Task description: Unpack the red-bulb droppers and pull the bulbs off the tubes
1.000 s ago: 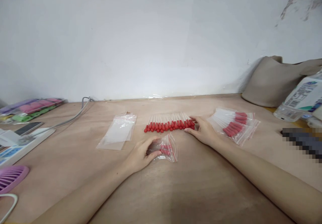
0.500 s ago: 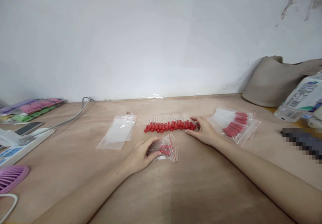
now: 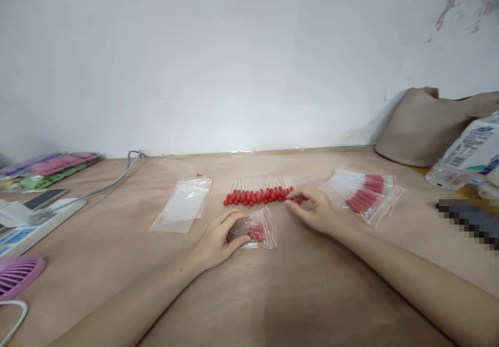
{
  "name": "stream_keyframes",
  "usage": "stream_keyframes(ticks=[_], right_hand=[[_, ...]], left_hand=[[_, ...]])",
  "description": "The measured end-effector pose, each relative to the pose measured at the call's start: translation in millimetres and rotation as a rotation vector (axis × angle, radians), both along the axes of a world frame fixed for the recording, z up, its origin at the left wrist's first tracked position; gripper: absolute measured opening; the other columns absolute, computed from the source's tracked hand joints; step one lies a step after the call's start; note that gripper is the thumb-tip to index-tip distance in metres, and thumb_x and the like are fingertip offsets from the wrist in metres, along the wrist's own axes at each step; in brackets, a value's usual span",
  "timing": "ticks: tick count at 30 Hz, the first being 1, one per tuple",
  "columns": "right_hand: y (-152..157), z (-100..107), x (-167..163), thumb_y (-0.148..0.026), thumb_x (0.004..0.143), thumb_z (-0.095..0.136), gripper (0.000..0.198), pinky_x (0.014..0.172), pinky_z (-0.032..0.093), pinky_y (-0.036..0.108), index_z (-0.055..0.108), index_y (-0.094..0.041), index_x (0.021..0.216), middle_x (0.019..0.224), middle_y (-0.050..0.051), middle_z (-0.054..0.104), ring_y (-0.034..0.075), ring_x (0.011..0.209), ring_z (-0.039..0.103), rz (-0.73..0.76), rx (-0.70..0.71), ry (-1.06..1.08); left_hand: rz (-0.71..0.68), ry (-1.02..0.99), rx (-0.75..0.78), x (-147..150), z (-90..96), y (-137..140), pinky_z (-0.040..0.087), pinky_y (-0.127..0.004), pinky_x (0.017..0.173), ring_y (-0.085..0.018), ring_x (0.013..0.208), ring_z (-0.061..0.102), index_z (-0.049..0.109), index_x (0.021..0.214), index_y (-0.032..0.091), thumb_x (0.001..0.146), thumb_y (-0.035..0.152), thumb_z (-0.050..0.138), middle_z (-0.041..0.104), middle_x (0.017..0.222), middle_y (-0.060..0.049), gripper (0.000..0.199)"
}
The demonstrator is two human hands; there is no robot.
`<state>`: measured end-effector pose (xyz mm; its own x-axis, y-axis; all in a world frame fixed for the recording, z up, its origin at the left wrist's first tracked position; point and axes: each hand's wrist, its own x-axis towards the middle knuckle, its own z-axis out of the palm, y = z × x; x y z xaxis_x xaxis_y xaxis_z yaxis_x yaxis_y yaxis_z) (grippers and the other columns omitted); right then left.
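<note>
In a close row near the middle of the table lie several droppers [image 3: 257, 196] with red bulbs toward me and clear thin stems pointing at the wall. My left hand [image 3: 224, 238] grips a clear zip bag [image 3: 268, 227] holding red-bulbed droppers, its red-lined mouth turned to the right. At the row's right end, my right hand [image 3: 312, 209] pinches a red-bulbed dropper; the fingers hide most of it. Right of that hand, filled zip bags [image 3: 364, 193] with red-bulbed droppers overlap in a fan. Flat, unfilled zip bags [image 3: 183, 204] lie left of the row.
On the left are a power strip [image 3: 62, 219] with a grey cable [image 3: 113, 183], a phone [image 3: 47, 197], a purple fan [image 3: 19, 277] and colourful packets [image 3: 50, 167]. A beige bag [image 3: 417, 128] and a plastic package [image 3: 468, 152] stand at the right, near a blurred dark object [image 3: 471, 219].
My right hand has drawn slightly toward me, its fingers closing on the dropper at the row's right end. My left hand stays on the bag, which has shifted slightly.
</note>
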<state>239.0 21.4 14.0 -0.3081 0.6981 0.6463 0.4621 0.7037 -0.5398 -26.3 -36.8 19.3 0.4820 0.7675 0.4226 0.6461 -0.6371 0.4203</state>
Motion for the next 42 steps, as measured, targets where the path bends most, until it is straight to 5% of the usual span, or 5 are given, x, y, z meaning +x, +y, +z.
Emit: stream_keyframes(ticks=[6,17,30,34,42], right_hand=[[-32,10,-33,-0.025,0.08,0.056,0.011,0.075,0.042,0.027,0.066,-0.021,0.083,0.085,0.003,0.063,0.014,0.082,0.055,0.402,-0.099,-0.145],[-37,7,-42,-0.027,0.068,0.066,0.016,0.055,0.034,0.022,0.054,-0.016,0.071,0.07,0.0,0.056,0.012,0.062,0.048,0.276,-0.285,-0.336],[-36,5,-43,-0.029,0.067,0.066,0.018,0.05,0.033,0.02,0.053,-0.016,0.071,0.064,-0.003,0.055,0.009,0.055,0.046,0.301,-0.343,-0.269],[-38,9,-37,-0.022,0.065,0.065,0.014,0.046,0.032,0.019,0.052,-0.016,0.068,0.059,-0.004,0.052,0.007,0.052,0.044,0.281,-0.343,-0.256],[-26,16,-18,-0.035,0.07,0.064,0.032,0.05,0.045,0.021,0.057,-0.015,0.095,0.059,-0.004,0.056,0.008,0.05,0.051,0.477,-0.886,0.024]], left_hand=[[-0.025,0.002,-0.058,0,-1.5,-1,0.044,-0.03,0.086,-0.019,0.103,0.053,0.046,0.115,0.022,0.083,0.034,0.053,0.056,0.113,-0.006,0.036],[-0.151,0.2,-0.18,-2,9.6,-4,0.041,-0.038,0.094,-0.022,0.114,0.047,0.031,0.131,0.022,0.086,0.033,0.046,0.047,0.128,-0.008,0.048],[-0.25,0.415,-0.047,-1,15.7,-4,0.014,-0.051,0.108,-0.026,0.135,0.005,0.015,0.14,0.023,0.088,0.039,0.042,0.01,0.147,-0.007,0.06],[-0.277,0.36,-0.031,-2,14.5,-5,0.021,-0.046,0.108,-0.024,0.134,0.013,0.019,0.139,0.023,0.088,0.036,0.044,0.019,0.145,-0.006,0.058],[-0.303,0.329,-0.14,-2,14.9,-7,0.031,-0.04,0.104,-0.02,0.127,0.034,0.018,0.139,0.025,0.09,0.032,0.041,0.034,0.14,-0.006,0.055]])
